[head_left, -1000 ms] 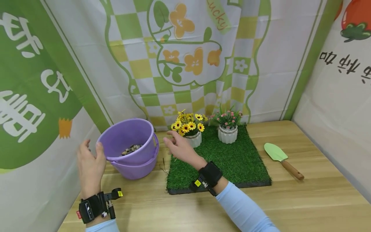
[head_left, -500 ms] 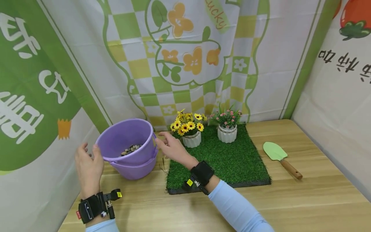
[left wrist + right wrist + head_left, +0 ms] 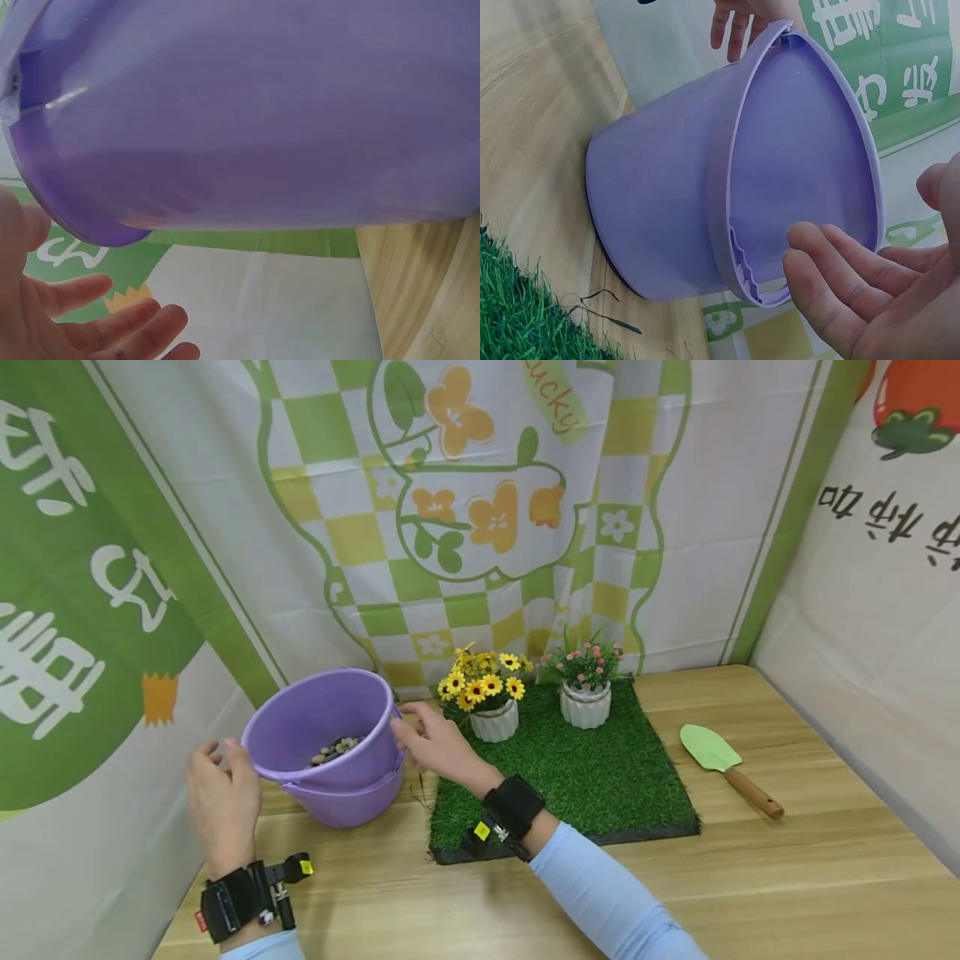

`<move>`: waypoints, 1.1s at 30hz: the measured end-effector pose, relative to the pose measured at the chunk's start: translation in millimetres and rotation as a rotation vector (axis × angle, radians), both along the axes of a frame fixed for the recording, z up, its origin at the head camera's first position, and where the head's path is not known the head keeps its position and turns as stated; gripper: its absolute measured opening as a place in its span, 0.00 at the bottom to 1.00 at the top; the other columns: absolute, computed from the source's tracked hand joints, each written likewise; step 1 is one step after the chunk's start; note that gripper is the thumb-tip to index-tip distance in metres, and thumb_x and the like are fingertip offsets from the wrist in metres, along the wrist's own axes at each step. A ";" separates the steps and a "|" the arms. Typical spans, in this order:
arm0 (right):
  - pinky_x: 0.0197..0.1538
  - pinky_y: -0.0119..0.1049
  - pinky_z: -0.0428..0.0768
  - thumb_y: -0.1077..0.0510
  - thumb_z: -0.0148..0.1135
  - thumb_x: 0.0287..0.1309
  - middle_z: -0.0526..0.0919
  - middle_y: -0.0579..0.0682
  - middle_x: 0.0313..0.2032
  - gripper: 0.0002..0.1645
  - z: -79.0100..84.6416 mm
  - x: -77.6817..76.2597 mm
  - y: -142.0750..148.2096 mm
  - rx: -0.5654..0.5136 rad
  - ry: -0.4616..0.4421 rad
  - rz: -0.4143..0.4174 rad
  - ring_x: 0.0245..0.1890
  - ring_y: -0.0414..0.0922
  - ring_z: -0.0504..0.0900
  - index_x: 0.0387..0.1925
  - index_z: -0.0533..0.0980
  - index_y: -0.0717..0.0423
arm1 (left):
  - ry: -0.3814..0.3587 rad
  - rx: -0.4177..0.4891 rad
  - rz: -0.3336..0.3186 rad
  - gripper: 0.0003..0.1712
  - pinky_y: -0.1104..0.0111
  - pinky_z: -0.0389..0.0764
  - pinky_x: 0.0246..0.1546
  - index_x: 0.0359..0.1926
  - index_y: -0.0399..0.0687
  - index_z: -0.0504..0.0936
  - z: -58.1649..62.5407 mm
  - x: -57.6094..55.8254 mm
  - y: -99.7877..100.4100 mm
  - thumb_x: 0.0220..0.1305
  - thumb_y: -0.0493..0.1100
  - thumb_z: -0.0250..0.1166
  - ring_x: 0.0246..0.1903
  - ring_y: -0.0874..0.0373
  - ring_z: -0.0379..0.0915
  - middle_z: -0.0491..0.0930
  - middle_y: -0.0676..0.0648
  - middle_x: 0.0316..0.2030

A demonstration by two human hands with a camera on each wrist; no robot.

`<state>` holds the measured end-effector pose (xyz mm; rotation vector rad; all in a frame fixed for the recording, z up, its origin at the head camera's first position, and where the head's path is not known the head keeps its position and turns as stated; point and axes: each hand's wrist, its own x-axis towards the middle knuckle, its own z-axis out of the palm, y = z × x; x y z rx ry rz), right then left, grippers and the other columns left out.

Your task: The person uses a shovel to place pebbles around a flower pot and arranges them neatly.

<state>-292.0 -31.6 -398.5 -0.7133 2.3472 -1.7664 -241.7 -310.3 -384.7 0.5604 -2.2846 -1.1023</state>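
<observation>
A purple bucket (image 3: 352,802) stands upright on the table, its handle folded down along the near side. Small pebbles (image 3: 335,750) show at its bottom. My left hand (image 3: 223,802) is beside the left rim, thumb and fingers apart and slightly bent; in the left wrist view nothing lies between the fingers (image 3: 146,326). On the opposite side, my right hand (image 3: 442,745) is close against the right rim near the handle joint. The right wrist view shows loosely bent fingers (image 3: 840,281) overlapping the bucket rim; whether they touch it I cannot tell.
A turf mat (image 3: 592,777) lies right of the bucket. On it stand a pot of yellow flowers (image 3: 495,723) and a pot of pink flowers (image 3: 585,705). Farther right lies a green trowel (image 3: 711,748) with a wooden handle. Printed cloth (image 3: 315,610) hangs behind the table.
My right hand has moved left, from in front of the yellow flowers to the bucket's right rim. My left hand has shifted slightly left and down. The bucket looks unmoved.
</observation>
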 end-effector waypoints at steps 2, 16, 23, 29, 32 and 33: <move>0.32 0.36 0.83 0.39 0.47 0.72 0.84 0.60 0.45 0.33 -0.9 -0.7 -1.9 -0.009 -0.010 -0.002 0.28 0.42 0.82 0.71 0.60 0.48 | 0.002 0.002 0.012 0.38 0.40 0.66 0.59 0.73 0.40 0.57 -0.6 0.1 -0.8 0.75 0.62 0.35 0.61 0.32 0.66 0.65 0.31 0.67; 0.26 0.37 0.82 0.39 0.50 0.71 0.84 0.57 0.37 0.26 -1.7 -3.2 -20.4 -0.050 -0.043 -0.076 0.22 0.43 0.82 0.60 0.68 0.51 | -0.012 -0.002 0.020 0.40 0.40 0.66 0.55 0.69 0.35 0.61 -2.8 -4.2 -2.3 0.75 0.61 0.31 0.57 0.30 0.67 0.72 0.26 0.58; 0.24 0.37 0.80 0.38 0.51 0.69 0.84 0.56 0.37 0.29 1.0 -2.8 -25.8 -0.045 -0.066 -0.126 0.22 0.45 0.83 0.60 0.66 0.52 | -0.030 0.009 0.007 0.43 0.39 0.64 0.55 0.66 0.31 0.63 -4.7 -5.5 -3.6 0.75 0.63 0.27 0.58 0.28 0.65 0.70 0.25 0.57; 0.23 0.38 0.81 0.38 0.53 0.69 0.83 0.59 0.37 0.33 -0.2 -3.5 -29.6 -0.082 -0.073 -0.114 0.27 0.58 0.85 0.63 0.62 0.54 | -0.053 0.040 -0.009 0.43 0.44 0.66 0.45 0.58 0.30 0.68 -2.3 -7.7 -5.2 0.75 0.64 0.26 0.51 0.33 0.67 0.71 0.29 0.50; 0.24 0.39 0.82 0.36 0.52 0.68 0.83 0.57 0.40 0.34 -2.0 -3.8 -31.6 -0.082 -0.088 -0.111 0.27 0.58 0.86 0.63 0.62 0.54 | -0.072 0.044 -0.014 0.40 0.49 0.65 0.41 0.49 0.34 0.69 -2.3 -8.7 -4.2 0.74 0.64 0.25 0.46 0.37 0.67 0.71 0.33 0.44; 0.24 0.39 0.82 0.36 0.52 0.68 0.83 0.57 0.41 0.34 -2.6 -3.8 -32.3 -0.080 -0.093 -0.113 0.27 0.57 0.86 0.63 0.62 0.53 | -0.076 0.048 -0.016 0.40 0.49 0.65 0.41 0.47 0.35 0.69 -2.6 -8.7 -3.1 0.74 0.65 0.24 0.45 0.38 0.67 0.70 0.34 0.43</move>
